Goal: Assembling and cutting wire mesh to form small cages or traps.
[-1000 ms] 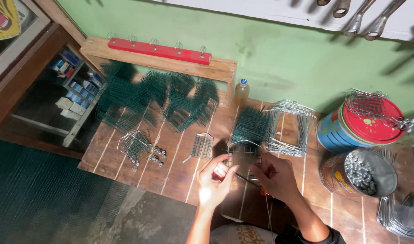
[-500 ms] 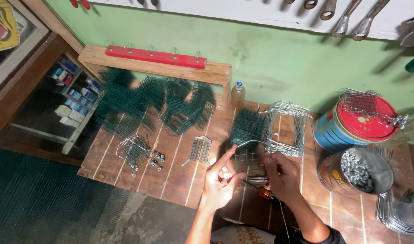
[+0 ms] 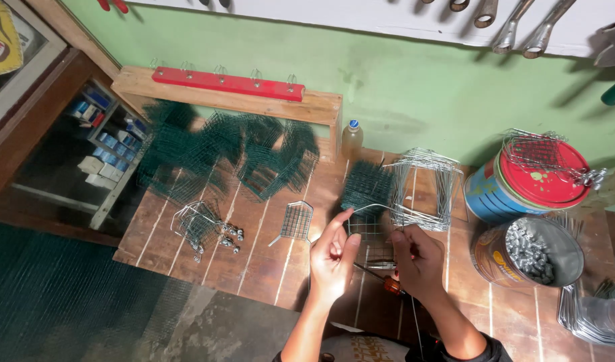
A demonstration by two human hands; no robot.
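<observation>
Left hand (image 3: 332,258): fingers pinch a thin bent wire (image 3: 369,209).
Right hand (image 3: 417,258): closed on the same wire.
Open can of screws (image 3: 530,249): right of hands.

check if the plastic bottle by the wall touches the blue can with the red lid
Apart. The head view shows the plastic bottle and blue can separated by bent wire frames.

Wooden board (image 3: 254,268) at centre, mesh pieces (image 3: 227,154) at its 11 o'clock, small wire basket (image 3: 197,224) at 9 o'clock, bottle (image 3: 351,139) at 12 before the wall, bent wire frames (image 3: 425,188) at 2 o'clock, lidded tin (image 3: 532,177) at 3 o'clock, open can of screws (image 3: 529,251) just below it.
</observation>
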